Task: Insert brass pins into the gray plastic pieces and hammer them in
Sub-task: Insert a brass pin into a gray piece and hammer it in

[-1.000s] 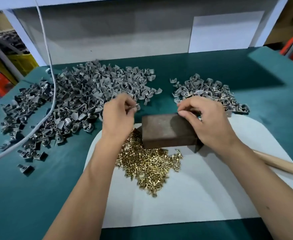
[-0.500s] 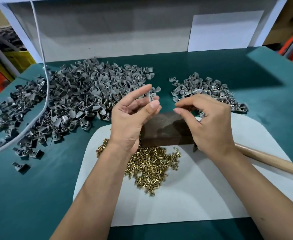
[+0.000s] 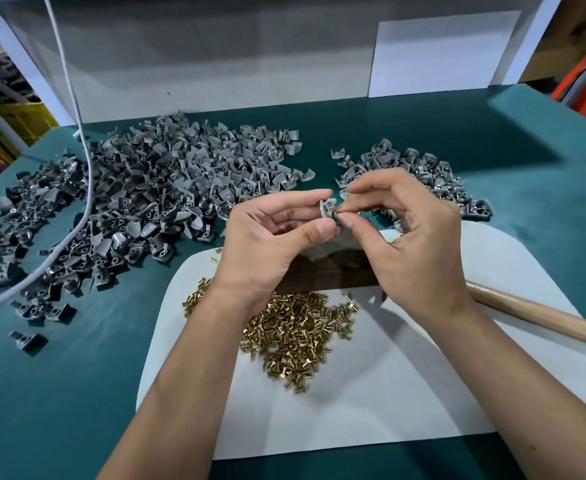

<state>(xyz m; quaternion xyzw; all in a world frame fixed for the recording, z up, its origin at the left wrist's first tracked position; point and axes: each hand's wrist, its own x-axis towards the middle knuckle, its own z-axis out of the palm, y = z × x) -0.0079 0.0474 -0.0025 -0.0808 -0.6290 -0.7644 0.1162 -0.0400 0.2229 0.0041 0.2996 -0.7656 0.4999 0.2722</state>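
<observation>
My left hand (image 3: 270, 237) pinches one gray plastic piece (image 3: 326, 206) between thumb and forefinger, lifted above the dark block (image 3: 329, 271). My right hand (image 3: 405, 233) pinches a small brass pin (image 3: 337, 214) against that piece. A heap of loose brass pins (image 3: 298, 334) lies on the white sheet (image 3: 388, 393) below my wrists. A large pile of gray plastic pieces (image 3: 139, 202) covers the left of the green table, and a smaller pile (image 3: 419, 171) lies behind my right hand.
A wooden hammer handle (image 3: 541, 317) runs out from under my right wrist toward the right edge; its head is hidden. A white cable (image 3: 83, 188) curves across the left pile. A white board (image 3: 215, 57) walls off the back of the green table (image 3: 59, 393).
Both hands rose off the dark block and came together. The left hand picked up a gray piece and now pinches it, while the right hand brought a pin to it.
</observation>
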